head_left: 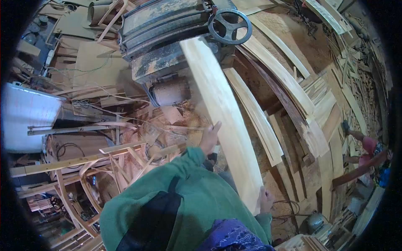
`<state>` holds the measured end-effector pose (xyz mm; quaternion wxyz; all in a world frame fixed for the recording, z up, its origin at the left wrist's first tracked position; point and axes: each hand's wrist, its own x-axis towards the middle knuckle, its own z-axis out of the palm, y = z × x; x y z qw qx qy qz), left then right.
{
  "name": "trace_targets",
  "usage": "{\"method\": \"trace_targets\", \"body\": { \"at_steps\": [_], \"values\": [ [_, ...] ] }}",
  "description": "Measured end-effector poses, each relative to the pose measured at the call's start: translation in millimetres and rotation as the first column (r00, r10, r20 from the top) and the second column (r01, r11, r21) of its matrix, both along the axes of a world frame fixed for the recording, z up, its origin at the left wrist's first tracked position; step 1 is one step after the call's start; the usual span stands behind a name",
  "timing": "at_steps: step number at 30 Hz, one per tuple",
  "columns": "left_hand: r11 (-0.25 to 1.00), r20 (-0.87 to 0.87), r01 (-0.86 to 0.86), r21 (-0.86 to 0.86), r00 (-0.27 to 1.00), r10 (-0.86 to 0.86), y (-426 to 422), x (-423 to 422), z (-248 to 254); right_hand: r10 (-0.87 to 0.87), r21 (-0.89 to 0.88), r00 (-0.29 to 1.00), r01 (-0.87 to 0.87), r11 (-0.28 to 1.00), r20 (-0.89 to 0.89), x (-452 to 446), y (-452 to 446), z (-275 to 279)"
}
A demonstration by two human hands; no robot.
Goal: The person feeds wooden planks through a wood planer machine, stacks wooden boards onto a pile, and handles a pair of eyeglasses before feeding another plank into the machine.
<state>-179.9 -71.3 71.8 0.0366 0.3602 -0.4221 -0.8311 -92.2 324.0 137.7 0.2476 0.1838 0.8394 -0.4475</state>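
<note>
A long pale wooden board [228, 113] stretches from close to my body up to the front of a thickness planer [163, 54]. My left hand [210, 138] grips the board's left edge around its middle, with the thumb on the upper face. Lower down, my right hand [264, 200] is closed on the right edge near the board's close end. The fingers of both hands are partly hidden under the wood. The far end overlaps the planer's right side, just below its handwheel [230, 26]; whether it touches the machine I cannot tell.
Long boards [255, 117] lie stacked to my right. Chair-like wooden frames [79, 180] stand at the left, near a white panel [29, 117]. Sawdust and cables cover the floor. Another person [370, 146] is at the far right beside a dark plank [356, 172].
</note>
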Motion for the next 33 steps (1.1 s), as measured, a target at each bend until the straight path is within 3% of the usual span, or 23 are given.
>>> {"method": "trace_targets", "body": {
  "at_steps": [2,5,7,8,11,14,17,19,22,25,26,29,31,33],
  "values": [
    [0.999,0.022,0.006,-0.034,1.0,-0.006,-10,-15,-6,0.077,0.195,0.997,-0.07,0.978,-0.026,-10,-10,-22],
    [0.999,0.041,-0.031,-0.036,0.999,0.032,-20,-14,12,-0.008,-0.091,0.999,0.012,0.996,0.038,-21,-26,-32],
    [0.997,0.031,-0.028,-0.069,0.999,0.03,-45,18,15,0.174,0.043,0.982,-0.171,0.984,-0.075,-5,-8,-66],
    [0.997,0.013,-0.08,0.001,0.997,0.08,-49,31,19,0.264,0.108,0.956,-0.251,0.962,-0.131,-1,-5,-80],
    [0.97,-0.008,-0.179,0.163,0.983,0.183,-33,73,26,0.32,0.097,0.914,-0.305,0.947,-0.25,-2,-14,-13],
    [0.966,0.012,-0.141,0.219,0.99,0.142,-8,70,27,0.276,0.006,0.96,-0.277,0.961,0.05,5,31,-4],
    [0.965,0.037,-0.029,0.26,0.999,0.019,18,48,33,0.239,0.107,0.971,-0.238,0.965,0.004,42,96,-31],
    [0.966,0.039,0.03,0.256,0.998,-0.042,23,40,31,0.15,0.059,0.989,-0.15,0.987,0.006,45,70,16],
    [0.96,0.004,-0.029,0.278,1.0,0.029,24,34,35,0.097,0.01,0.995,-0.098,0.995,0.016,55,49,43],
    [0.994,0.06,-0.058,0.095,0.997,0.053,17,21,38,0.033,-0.017,0.999,-0.032,0.999,0.033,52,10,63],
    [0.992,0.043,-0.073,0.108,0.997,0.069,9,15,42,0.002,-0.027,0.999,-0.001,1.0,0.035,48,-3,66],
    [0.988,0.054,-0.095,0.121,0.995,0.089,-13,-10,45,0.124,0.06,0.992,-0.121,0.991,-0.037,45,-1,18],
    [0.991,0.161,-0.099,0.085,0.983,0.085,-29,-23,40,0.118,-0.05,0.989,-0.123,0.991,-0.084,28,-31,23],
    [0.995,0.101,-0.072,0.073,0.993,0.065,-38,-32,41,0.113,-0.089,0.99,-0.121,0.989,-0.087,8,-62,28]
  ]
}}
